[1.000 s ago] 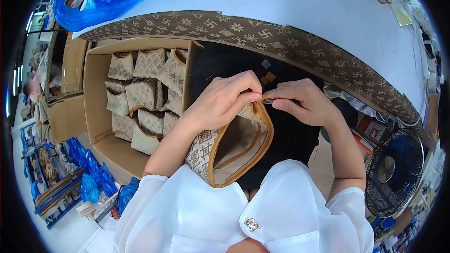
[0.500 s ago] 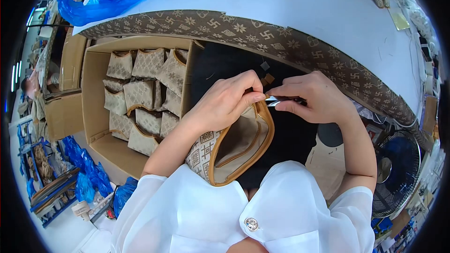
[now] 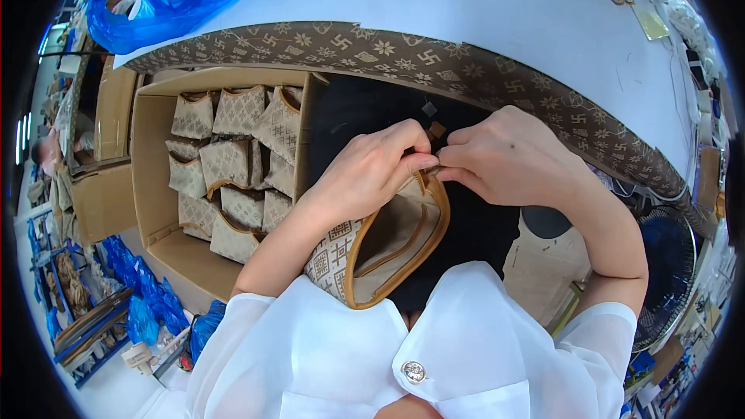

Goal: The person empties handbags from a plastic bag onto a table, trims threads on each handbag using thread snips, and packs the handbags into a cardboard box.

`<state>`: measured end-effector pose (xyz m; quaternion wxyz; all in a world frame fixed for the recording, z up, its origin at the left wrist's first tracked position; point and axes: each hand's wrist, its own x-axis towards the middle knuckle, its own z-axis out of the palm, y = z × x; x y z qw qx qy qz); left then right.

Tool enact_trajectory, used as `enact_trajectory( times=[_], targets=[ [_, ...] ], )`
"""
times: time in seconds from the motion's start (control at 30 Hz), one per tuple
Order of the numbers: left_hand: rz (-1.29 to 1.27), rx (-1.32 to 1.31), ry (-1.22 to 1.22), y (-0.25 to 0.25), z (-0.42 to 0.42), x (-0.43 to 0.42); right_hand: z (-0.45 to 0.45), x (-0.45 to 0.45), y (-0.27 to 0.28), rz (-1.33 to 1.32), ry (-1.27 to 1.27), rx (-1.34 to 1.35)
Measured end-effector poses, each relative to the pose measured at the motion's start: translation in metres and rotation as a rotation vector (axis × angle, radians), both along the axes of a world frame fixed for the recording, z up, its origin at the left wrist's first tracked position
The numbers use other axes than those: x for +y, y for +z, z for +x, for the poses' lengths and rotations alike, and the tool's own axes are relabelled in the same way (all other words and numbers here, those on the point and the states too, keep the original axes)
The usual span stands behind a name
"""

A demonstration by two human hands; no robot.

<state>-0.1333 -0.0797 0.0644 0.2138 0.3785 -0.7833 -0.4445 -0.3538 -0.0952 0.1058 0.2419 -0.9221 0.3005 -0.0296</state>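
A beige patterned pouch (image 3: pixel 334 260) with tan edging hangs open in front of my chest, its pale lining showing. My left hand (image 3: pixel 372 164) pinches the pouch's upper corner between thumb and fingers. Right beside it, my right hand (image 3: pixel 497 159) has its fingers pressed together at the same corner, by the end of the zipper. What lies between the right fingertips is hidden. Two small squares, one grey (image 3: pixel 428 109) and one tan (image 3: pixel 437 129), rest on the black cloth (image 3: pixel 349 105) just beyond my hands.
A cardboard box (image 3: pixel 167 252) at the left holds several similar pouches. Beyond my hands runs a white table (image 3: pixel 466 0) with a brown patterned edge and a blue plastic bag (image 3: pixel 147 23). A black fan (image 3: pixel 663 279) stands at the right. Part of a person (image 3: pixel 50 151) shows far left.
The right hand has turned over, its back now facing up, and its fingers have closed in on the pouch corner. Its elbow has swung outward. The left hand keeps its pinch.
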Motion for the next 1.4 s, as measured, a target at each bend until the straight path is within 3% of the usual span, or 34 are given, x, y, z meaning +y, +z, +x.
enact_trajectory(
  times=[0.03,0.13,0.17,0.23,0.27,0.3,0.4,0.43,0.53,0.57,0.67,0.8,0.93,1.4],
  targets=[
    [-0.052,0.002,0.012,0.000,0.001,0.000,-0.002,0.000,-0.003,-0.002,-0.005,0.004],
    [-0.159,0.008,0.057,0.003,0.004,0.001,-0.009,-0.001,-0.027,0.438,-0.123,-0.203],
    [-0.173,-0.043,0.043,0.009,0.005,0.001,-0.010,0.003,-0.034,0.439,-0.113,-0.201],
    [-0.198,-0.148,0.014,0.019,0.007,0.002,-0.011,0.020,-0.048,0.844,-0.304,-0.403],
    [-0.195,-0.151,0.021,0.019,0.009,0.004,-0.013,0.027,-0.054,1.048,-0.405,-0.503],
    [-0.134,-0.159,-0.002,0.020,0.009,0.004,-0.016,0.031,-0.062,1.053,-0.400,-0.502],
    [-0.015,-0.175,-0.063,0.019,0.009,0.006,-0.025,0.039,-0.076,1.448,-0.470,-0.704],
    [-0.014,-0.128,-0.040,0.016,0.008,0.007,-0.025,0.041,-0.076,1.448,-0.473,-0.710],
    [-0.014,-0.031,0.005,0.010,0.006,0.011,-0.019,0.037,-0.057,0.721,-0.469,-0.750],
    [-0.012,-0.012,0.003,0.009,0.006,0.012,-0.020,0.035,-0.049,0.718,-0.469,-0.750],
    [-0.005,0.025,0.001,0.006,0.008,0.014,-0.022,0.026,-0.024,0.275,-0.398,-0.582],
    [-0.107,0.012,-0.065,0.005,0.008,0.013,-0.010,0.028,-0.014,-0.008,-0.298,-0.350],
    [-0.129,0.004,-0.047,0.006,0.010,0.016,-0.009,0.036,0.002,-0.263,-0.173,-0.059],
    [-0.163,-0.029,-0.064,0.009,0.008,0.016,0.002,0.052,0.005,-0.544,-0.027,0.197]
  ],
)
